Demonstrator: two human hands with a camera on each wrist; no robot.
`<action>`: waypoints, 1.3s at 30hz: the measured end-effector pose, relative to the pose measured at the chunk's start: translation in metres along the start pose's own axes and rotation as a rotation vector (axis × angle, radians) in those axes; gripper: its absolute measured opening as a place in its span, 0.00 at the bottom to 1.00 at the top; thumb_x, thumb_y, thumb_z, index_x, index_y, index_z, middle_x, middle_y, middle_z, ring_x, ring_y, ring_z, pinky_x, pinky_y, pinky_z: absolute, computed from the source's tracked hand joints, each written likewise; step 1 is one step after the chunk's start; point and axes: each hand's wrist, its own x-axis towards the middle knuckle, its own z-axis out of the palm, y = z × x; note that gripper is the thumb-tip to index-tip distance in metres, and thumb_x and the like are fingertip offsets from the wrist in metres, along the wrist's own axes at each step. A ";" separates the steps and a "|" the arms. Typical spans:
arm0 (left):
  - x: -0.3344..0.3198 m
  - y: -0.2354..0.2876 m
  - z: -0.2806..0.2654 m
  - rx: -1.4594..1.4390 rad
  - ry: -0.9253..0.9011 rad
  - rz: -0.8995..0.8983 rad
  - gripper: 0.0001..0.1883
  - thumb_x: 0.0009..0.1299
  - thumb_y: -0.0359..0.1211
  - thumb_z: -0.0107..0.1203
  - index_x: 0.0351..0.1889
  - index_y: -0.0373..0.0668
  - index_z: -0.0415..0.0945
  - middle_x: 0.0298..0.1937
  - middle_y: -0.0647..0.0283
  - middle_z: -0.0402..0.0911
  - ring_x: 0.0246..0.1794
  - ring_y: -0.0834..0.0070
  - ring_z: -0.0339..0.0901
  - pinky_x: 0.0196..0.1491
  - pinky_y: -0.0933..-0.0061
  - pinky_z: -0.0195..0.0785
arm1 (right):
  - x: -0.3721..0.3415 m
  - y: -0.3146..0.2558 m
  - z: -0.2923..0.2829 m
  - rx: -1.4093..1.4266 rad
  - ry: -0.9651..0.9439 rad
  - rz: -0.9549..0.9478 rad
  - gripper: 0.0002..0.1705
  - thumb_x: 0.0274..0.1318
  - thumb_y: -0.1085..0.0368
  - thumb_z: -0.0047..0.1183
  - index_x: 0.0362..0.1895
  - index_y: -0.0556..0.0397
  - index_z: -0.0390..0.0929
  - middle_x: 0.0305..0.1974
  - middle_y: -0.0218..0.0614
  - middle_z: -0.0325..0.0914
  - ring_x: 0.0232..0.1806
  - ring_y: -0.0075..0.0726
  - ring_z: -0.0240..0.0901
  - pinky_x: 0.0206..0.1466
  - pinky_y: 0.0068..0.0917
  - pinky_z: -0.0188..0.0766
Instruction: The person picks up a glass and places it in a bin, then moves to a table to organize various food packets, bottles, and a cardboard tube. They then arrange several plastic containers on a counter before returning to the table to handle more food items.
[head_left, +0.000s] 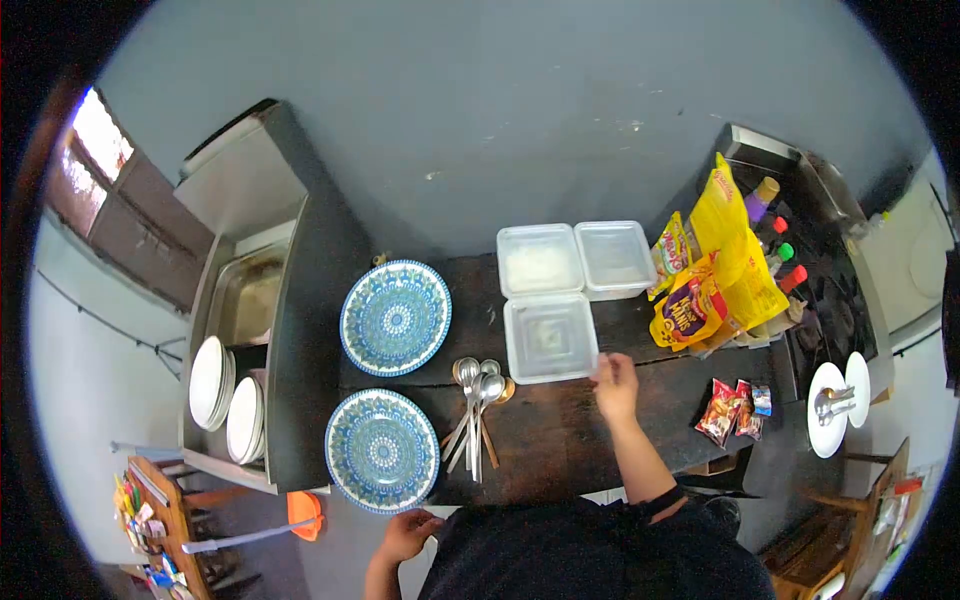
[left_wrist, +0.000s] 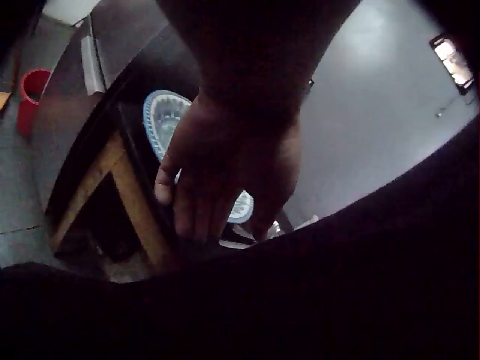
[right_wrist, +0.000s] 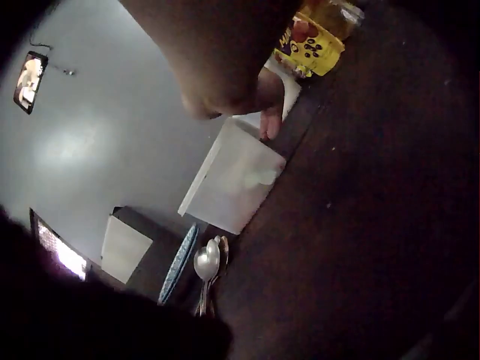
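Observation:
My right hand [head_left: 616, 388] is at the front right corner of a lidded clear plastic container [head_left: 550, 340]. In the right wrist view its fingers [right_wrist: 271, 124] point down beside the container's wall [right_wrist: 232, 184], holding nothing. Two more such containers, a left one with whitish contents [head_left: 540, 262] and a right one [head_left: 614, 255], stand behind it against the wall. My left hand [head_left: 408, 536] hangs loose at the table's front edge, just below a blue patterned plate [head_left: 383, 451]. Seen from the left wrist, the fingers of that hand [left_wrist: 199, 206] hang down with nothing in them.
Another blue patterned plate [head_left: 397, 318] lies farther back. Several spoons [head_left: 478, 410] lie between the plates and the containers. Yellow snack bags [head_left: 735, 260] and bottles stand at the right, with small red packets [head_left: 720, 412] in front. White plates [head_left: 208, 382] rest in a rack at left.

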 end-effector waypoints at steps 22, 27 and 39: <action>-0.247 -0.415 0.172 -0.259 0.531 -0.959 0.20 0.54 0.42 0.51 0.45 0.47 0.73 0.31 0.55 0.78 0.35 0.64 0.76 0.37 0.66 0.67 | -0.234 -0.048 -0.027 -1.189 -1.329 0.307 0.21 0.57 0.57 0.36 0.51 0.54 0.65 0.47 0.44 0.68 0.46 0.41 0.65 0.46 0.37 0.62; -0.362 -0.440 0.251 -0.346 0.702 -0.891 0.16 0.60 0.41 0.47 0.42 0.45 0.74 0.28 0.55 0.77 0.35 0.67 0.75 0.40 0.68 0.67 | -0.278 0.026 0.015 -1.312 -1.481 -0.029 0.17 0.57 0.58 0.38 0.45 0.55 0.67 0.41 0.42 0.70 0.41 0.39 0.67 0.40 0.34 0.64; -0.398 -0.571 0.388 -0.690 0.908 -0.997 0.26 0.52 0.51 0.55 0.34 0.35 0.75 0.37 0.50 0.76 0.39 0.58 0.73 0.43 0.68 0.65 | -0.362 0.154 0.178 -1.320 -2.263 -1.148 0.11 0.54 0.62 0.42 0.28 0.55 0.73 0.24 0.36 0.74 0.24 0.32 0.72 0.24 0.28 0.68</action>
